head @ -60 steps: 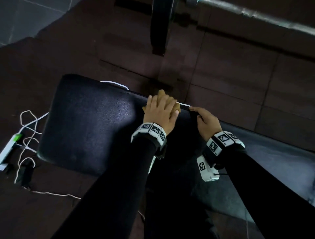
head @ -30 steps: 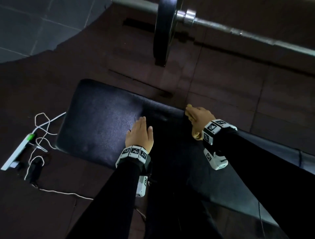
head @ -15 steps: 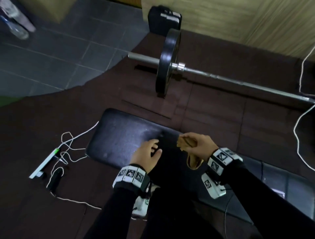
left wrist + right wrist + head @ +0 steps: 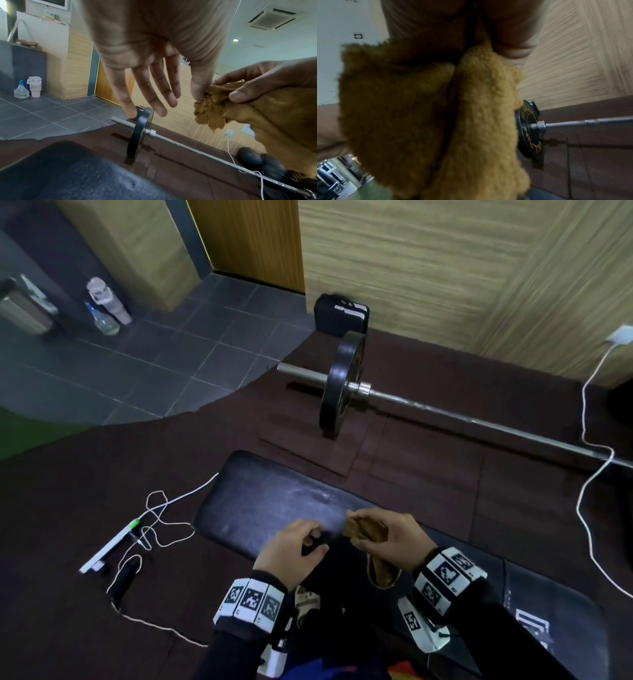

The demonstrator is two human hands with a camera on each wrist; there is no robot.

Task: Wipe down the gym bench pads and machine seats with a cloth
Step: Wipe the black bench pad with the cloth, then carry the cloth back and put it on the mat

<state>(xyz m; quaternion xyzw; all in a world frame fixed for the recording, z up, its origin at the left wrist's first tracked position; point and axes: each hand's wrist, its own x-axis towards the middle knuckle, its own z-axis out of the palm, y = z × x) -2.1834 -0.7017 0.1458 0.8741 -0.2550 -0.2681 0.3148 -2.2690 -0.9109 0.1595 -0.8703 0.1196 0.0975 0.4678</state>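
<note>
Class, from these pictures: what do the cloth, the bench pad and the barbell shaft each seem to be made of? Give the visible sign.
Cloth: tan, fuzzy fabric, probably terry or microfibre; its pile is nubbly.
Bench pad: black, likely vinyl or leatherette; grained, with a faint sheen.
Barbell shaft: bare metal, probably steel; grey and shiny.

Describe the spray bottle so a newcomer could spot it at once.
Start at the barbell on the dark mats, then look far left to the grey tiled floor. The spray bottle stands there by the wall: clear with a blue top, beside a taller pale tumbler.
</note>
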